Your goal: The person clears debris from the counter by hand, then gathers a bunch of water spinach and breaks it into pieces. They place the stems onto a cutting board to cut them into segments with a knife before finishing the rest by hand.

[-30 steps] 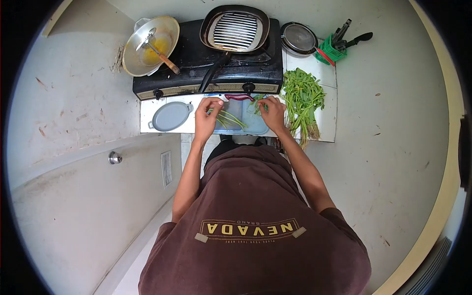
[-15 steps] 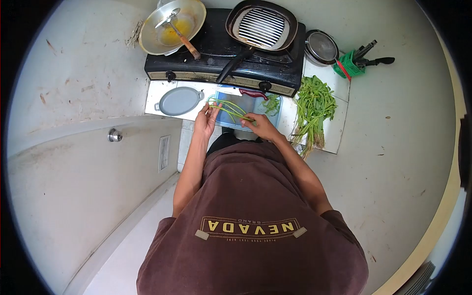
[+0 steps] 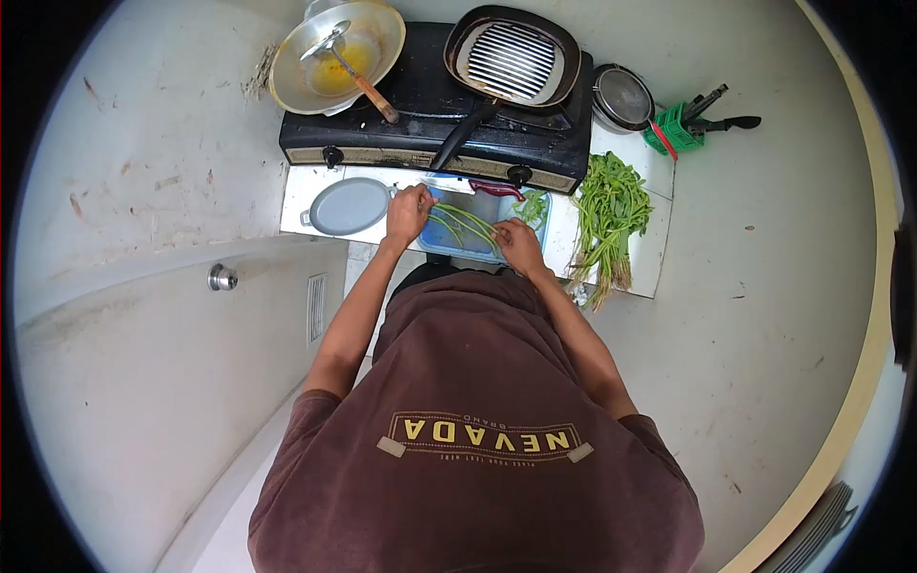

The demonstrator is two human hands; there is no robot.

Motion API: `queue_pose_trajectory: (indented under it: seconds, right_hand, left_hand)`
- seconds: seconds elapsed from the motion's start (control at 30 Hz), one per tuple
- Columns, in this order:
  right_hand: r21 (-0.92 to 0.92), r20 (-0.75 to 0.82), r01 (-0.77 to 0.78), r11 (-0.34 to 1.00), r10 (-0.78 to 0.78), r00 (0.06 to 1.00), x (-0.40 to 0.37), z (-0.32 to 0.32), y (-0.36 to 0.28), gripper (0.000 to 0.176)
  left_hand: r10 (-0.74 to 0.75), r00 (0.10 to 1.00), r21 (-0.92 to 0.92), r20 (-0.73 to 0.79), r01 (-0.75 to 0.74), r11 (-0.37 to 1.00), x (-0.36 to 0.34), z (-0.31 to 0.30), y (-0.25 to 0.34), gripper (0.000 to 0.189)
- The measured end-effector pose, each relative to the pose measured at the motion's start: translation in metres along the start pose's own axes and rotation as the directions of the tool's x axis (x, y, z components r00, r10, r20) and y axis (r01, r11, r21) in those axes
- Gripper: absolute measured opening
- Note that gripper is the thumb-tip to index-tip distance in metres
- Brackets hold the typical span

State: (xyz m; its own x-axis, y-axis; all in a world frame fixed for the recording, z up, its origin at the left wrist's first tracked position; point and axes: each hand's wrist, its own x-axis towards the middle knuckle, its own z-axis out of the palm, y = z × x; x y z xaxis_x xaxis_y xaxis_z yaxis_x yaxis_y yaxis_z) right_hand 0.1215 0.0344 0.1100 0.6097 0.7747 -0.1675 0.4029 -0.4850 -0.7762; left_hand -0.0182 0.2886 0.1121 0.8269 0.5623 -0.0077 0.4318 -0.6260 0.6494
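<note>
At the front edge of the counter (image 3: 296,205), over the blue tray (image 3: 441,244), the left hand (image 3: 409,212) and right hand (image 3: 519,241) each pinch one end of the green stems (image 3: 463,225), apparently mid-sorting, so the next move calls for firm grips at both ends.

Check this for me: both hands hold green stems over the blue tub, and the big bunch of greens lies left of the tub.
Not quite. The bunch of greens lies right of the tub, not left, as the head view shows. The rest stands: the left hand and right hand hold stems over the tub.
</note>
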Motion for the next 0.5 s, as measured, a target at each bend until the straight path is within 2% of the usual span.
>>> queue_pose_trajectory:
  seconds: [0.07,0.27,0.5]
  right_hand:
    - [-0.037,-0.037,-0.01,0.999,0.009,0.999,-0.001,0.005,0.003,0.023]
    - [-0.059,-0.158,-0.095,0.994,0.084,0.984,-0.005,0.021,-0.001,0.017]
    - [-0.186,-0.279,-0.228,0.956,0.171,0.945,-0.02,0.045,-0.011,0.018]
  left_hand:
    - [0.067,0.997,0.073,0.03,-0.069,0.995,0.005,-0.003,-0.001,0.022]
    - [0.164,0.982,0.114,0.097,-0.174,0.978,0.01,-0.007,-0.011,0.016]
    - [0.234,0.944,0.054,0.233,-0.253,0.966,0.015,-0.011,-0.024,0.01]
